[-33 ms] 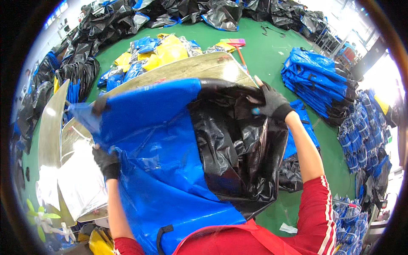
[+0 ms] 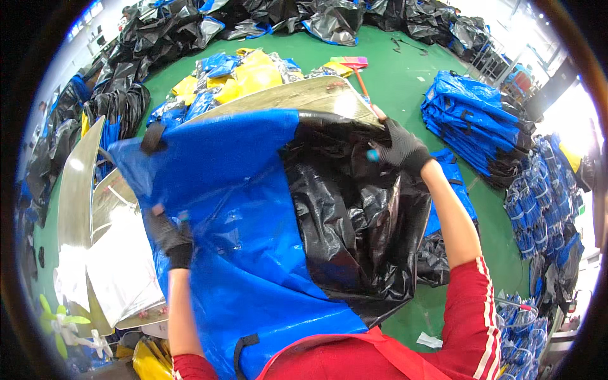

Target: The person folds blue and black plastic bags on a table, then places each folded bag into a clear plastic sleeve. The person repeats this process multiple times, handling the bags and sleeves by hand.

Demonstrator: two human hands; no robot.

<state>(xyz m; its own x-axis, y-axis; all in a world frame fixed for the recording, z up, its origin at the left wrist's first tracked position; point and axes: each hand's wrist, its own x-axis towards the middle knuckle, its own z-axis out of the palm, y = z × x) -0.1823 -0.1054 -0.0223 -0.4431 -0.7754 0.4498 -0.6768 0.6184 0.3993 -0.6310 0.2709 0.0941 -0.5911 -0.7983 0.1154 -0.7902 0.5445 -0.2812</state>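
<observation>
A large glossy tarpaulin bag (image 2: 234, 209), blue on the left and black on the right, spreads before me from the table to my body. Short black webbing straps show at its upper left corner and near its lower edge. My right hand (image 2: 404, 149), in a dark knit glove, grips the black part at its far right corner, the thumb on top. At the blue left edge is my left hand (image 2: 170, 239), also gloved, slightly blurred, its fingers closed on the material. Both gloves leave some fingertips uncovered.
Under the bag stands a wood-patterned table (image 2: 323, 95). Beyond it lie yellow and blue folded pieces (image 2: 253, 73) and a broom (image 2: 361, 79) on the green floor. Stacked blue bags (image 2: 468, 120) and tied blue bundles (image 2: 544, 190) are at right. A green-bladed fan (image 2: 63, 320) stands lower left.
My left hand has moved right and slightly up along the blue side. The bag's upper left corner has risen and lies flatter. My right hand has shifted slightly left, still gripping.
</observation>
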